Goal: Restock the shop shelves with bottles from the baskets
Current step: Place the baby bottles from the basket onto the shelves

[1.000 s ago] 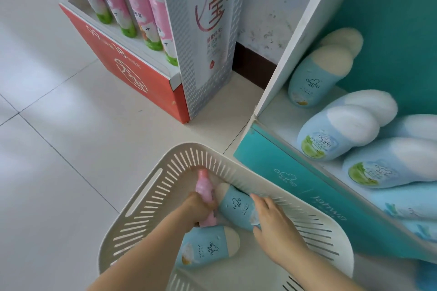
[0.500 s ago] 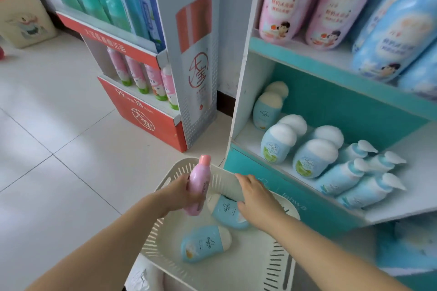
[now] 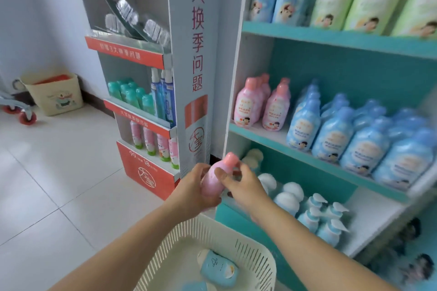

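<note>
A person restocking a shop holds a pink bottle (image 3: 214, 178) with a pink cap in both hands. It is in the air above a cream slatted basket (image 3: 236, 241), in front of the lower left corner of a teal shelf unit (image 3: 331, 40). The left grip (image 3: 194, 186) is curled round the bottle's body from the left. The right grip (image 3: 241, 184) pinches it near the shoulder, thumb on the front face, fingers behind. The bottle is tilted, cap up and to the right toward the shelves, touching neither basket nor shelf.

Matching pink bottles (image 3: 246, 108) stand at the left end of the middle shelf (image 3: 260, 139), beside rows of blue bottles (image 3: 331, 132). Some bare board shows near them, which looks the likely place for the one in hand. The bottom shelf (image 3: 373, 224) carries white-capped light-blue bottles (image 3: 287, 198) and pump bottles (image 3: 324, 217), with open board to their right.

One light-blue bottle (image 3: 218, 269) lies on its side in the basket, with the edge of a second at the frame's lower border. The basket is cut off, so how many more it holds cannot be told. On this showing the job is under way but unfinished: this bottle is not yet shelved, and at least two wait. A red-and-white display stand (image 3: 196, 54) is to the left on the tiled floor (image 3: 59, 184).
</note>
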